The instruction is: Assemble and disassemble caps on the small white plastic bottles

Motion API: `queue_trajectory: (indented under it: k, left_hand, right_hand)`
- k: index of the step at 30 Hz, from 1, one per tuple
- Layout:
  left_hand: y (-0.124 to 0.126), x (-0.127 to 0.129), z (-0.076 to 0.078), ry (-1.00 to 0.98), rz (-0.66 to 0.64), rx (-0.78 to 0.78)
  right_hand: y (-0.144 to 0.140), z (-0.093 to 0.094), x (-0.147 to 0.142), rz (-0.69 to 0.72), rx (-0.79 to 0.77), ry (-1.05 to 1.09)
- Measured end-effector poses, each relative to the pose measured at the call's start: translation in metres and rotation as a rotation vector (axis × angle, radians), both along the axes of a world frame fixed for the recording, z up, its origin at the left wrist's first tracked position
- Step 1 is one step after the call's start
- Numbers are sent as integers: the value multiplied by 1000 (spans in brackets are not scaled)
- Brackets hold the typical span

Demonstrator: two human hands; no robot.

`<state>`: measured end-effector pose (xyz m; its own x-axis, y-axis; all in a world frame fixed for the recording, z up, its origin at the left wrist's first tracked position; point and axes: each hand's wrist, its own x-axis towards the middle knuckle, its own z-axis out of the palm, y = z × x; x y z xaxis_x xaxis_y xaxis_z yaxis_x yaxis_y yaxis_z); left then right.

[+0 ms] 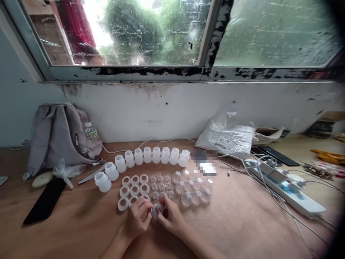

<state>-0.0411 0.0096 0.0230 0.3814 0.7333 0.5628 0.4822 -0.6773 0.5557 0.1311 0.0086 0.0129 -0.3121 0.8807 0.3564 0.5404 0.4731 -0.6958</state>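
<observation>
Fingers of left hand and right hand pinch together on one small clear cap, low over the near desk. Just beyond: white rings, small nipples, clear domes. Farther: row of white bottles.

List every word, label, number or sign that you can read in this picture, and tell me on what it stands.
No text can be read.
Water bottle label: too small to read.
Dark print on the plastic bag: too small to read.
Item behind the clear cups: blurred out.
Small clear part between both hands: no marking shows.
</observation>
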Motion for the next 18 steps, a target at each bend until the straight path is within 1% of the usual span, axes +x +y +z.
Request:
queue_trajectory:
  k: [3, 5, 11, 18]
  left_hand:
    - [2, 1, 2, 41, -29, -58]
    - [3, 1, 3, 78, -39, -69]
    - [2, 4, 8, 148, -75, -47]
    - [-3, 7, 13, 246, -154, -16]
  right_hand:
    - [-2, 3, 0, -8, 8, 22]
    - [-3, 5, 0, -15, 20, 37]
    - [-6, 6, 1, -15, 17, 46]
    - [-10, 4, 3, -57, 21, 101]
